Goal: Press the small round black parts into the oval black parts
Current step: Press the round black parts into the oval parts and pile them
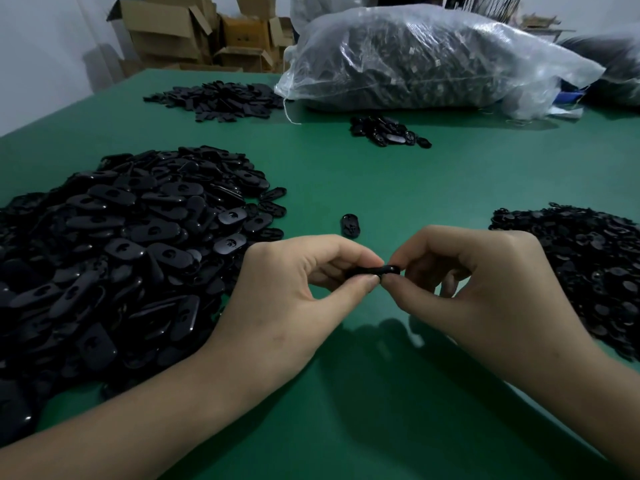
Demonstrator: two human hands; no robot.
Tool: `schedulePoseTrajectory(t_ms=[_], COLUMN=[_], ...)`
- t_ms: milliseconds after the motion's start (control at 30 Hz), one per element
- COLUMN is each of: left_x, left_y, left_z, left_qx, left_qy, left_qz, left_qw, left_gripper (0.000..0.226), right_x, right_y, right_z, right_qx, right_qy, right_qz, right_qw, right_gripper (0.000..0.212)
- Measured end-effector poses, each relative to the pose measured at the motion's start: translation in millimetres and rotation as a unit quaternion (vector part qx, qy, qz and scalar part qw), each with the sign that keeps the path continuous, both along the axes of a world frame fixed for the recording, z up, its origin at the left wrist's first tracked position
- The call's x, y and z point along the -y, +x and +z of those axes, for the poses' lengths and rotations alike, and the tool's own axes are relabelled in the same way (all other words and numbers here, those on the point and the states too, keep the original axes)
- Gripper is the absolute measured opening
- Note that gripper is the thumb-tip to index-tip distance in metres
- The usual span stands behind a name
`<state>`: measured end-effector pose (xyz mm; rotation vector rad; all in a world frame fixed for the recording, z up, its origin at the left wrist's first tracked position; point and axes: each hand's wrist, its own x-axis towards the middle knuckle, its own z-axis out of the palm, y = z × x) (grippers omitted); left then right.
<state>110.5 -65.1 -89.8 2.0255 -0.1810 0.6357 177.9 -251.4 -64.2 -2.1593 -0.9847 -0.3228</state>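
Head view shows the left hand (294,282) and right hand (485,278) both pinched on one glossy black oval plastic part (375,273) above the green tabletop (381,188), apparently mid-press; next likely needs a firm squeeze.

Dim, cool, even light from above. The hands cast soft dark shadows on the green table (381,174) just near them. Faint glints lie on the left pile of oval black parts (121,244) and on the far plastic bag (433,60). Wide-angle bending curves the edges; far cardboard boxes (194,32) look soft.
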Motion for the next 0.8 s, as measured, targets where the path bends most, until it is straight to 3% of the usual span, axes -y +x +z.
schedulePoseTrajectory(t_ms=[500,800], left_x=[4.1,2.0], left_y=[-0.9,1.0], left_z=[0.7,0.9], left_qx=[0.009,-0.013], left_qy=[-0.010,-0.023], left_qz=[0.022,0.017], left_qw=[1.000,1.000], left_gripper=[0.017,0.015], right_x=[-4.1,-7.0], right_y=[-4.4,-3.5], right_z=[-0.3,-3.8], right_qx=[-0.040,-0.119], right_qy=[0.056,0.091], right_qz=[0.007,0.000], right_qw=[0.998,0.989], right_gripper=[0.003,0.016])
